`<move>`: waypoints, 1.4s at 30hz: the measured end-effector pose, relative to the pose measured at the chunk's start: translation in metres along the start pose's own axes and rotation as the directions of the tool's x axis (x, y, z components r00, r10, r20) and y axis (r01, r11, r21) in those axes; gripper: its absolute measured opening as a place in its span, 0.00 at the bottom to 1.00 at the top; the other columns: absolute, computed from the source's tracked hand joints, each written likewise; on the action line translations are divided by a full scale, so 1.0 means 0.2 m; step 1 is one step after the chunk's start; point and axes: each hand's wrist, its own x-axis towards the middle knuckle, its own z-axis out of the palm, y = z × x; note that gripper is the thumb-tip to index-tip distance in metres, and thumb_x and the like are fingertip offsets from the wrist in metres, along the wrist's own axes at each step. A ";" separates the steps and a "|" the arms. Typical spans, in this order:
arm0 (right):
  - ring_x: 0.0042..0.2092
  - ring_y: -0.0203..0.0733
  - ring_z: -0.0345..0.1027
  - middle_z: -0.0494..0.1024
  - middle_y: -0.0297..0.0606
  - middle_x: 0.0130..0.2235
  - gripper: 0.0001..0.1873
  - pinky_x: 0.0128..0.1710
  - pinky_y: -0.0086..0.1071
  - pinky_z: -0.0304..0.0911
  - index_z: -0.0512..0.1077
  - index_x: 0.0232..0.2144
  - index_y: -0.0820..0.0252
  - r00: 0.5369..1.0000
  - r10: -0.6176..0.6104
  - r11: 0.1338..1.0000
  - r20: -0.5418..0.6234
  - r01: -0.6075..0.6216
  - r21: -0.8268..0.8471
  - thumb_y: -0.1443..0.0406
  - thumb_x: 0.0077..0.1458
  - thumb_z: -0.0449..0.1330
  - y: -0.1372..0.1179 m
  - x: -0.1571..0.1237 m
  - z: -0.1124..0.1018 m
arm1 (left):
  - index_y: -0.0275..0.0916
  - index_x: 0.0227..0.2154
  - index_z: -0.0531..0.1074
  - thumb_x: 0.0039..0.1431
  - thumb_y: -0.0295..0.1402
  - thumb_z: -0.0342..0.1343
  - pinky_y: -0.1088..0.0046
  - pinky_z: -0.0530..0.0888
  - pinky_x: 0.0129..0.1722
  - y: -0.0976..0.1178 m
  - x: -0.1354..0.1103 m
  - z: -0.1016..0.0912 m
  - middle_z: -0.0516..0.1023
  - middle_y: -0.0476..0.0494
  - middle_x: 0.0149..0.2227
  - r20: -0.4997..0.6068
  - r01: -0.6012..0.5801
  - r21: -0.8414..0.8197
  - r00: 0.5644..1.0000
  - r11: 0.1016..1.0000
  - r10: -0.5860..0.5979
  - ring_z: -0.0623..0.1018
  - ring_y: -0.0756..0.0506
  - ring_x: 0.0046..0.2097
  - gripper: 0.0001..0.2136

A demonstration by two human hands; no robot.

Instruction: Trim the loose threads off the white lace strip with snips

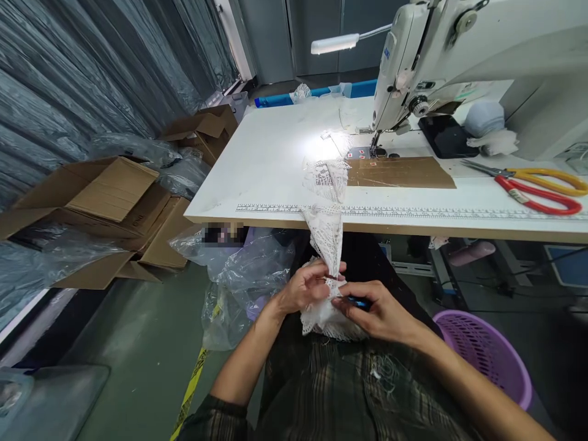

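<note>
A strip of white lace fabric (325,229) hangs from the sewing table down to my lap, where more of it lies bunched. My left hand (307,285) pinches the lace over my lap, its fingers closed round the narrow part. Close beside it, my right hand (383,309) is closed on a small dark blue tool (359,302), mostly hidden in the palm. The right thumb and index finger also meet at the edge of the lace. The upper end of the strip lies on the tabletop under bright light, left of the needle area.
A white sewing machine (404,67) stands on the table (257,165). To its right lie red-and-yellow-handled scissors (528,184) and a black tray (445,136). Brown cardboard (399,172) lies before the needle. A purple basket (487,355) is at lower right; open cartons (114,190) stand left.
</note>
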 end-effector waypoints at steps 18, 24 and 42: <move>0.26 0.36 0.58 0.66 0.31 0.22 0.26 0.28 0.30 0.52 0.69 0.28 0.58 0.992 0.105 0.988 -0.070 -0.112 -0.105 0.49 0.64 0.41 0.07 0.12 -0.02 | 0.34 0.29 0.78 0.52 0.41 0.63 0.73 0.71 0.40 0.01 -0.02 0.03 0.79 0.42 0.33 -0.266 0.168 0.008 0.951 0.986 -0.159 0.76 0.46 0.37 0.13; 0.24 0.34 0.57 0.65 0.30 0.21 0.24 0.26 0.30 0.50 0.66 0.25 0.58 0.985 0.105 0.977 -0.136 -0.128 -0.171 0.50 0.63 0.44 0.08 0.15 -0.02 | 0.34 0.29 0.78 0.53 0.40 0.63 0.75 0.70 0.36 0.01 -0.02 0.03 0.79 0.44 0.31 -0.295 0.155 0.011 0.944 0.988 -0.145 0.75 0.48 0.35 0.12; 0.29 0.33 0.54 0.62 0.29 0.28 0.18 0.27 0.27 0.55 0.62 0.31 0.57 0.990 0.132 0.983 0.057 -0.138 0.119 0.49 0.57 0.55 0.11 0.05 0.03 | 0.33 0.31 0.74 0.57 0.43 0.58 0.78 0.65 0.27 0.03 -0.03 0.03 0.75 0.47 0.28 -0.238 0.222 0.050 0.950 0.974 -0.204 0.70 0.52 0.27 0.15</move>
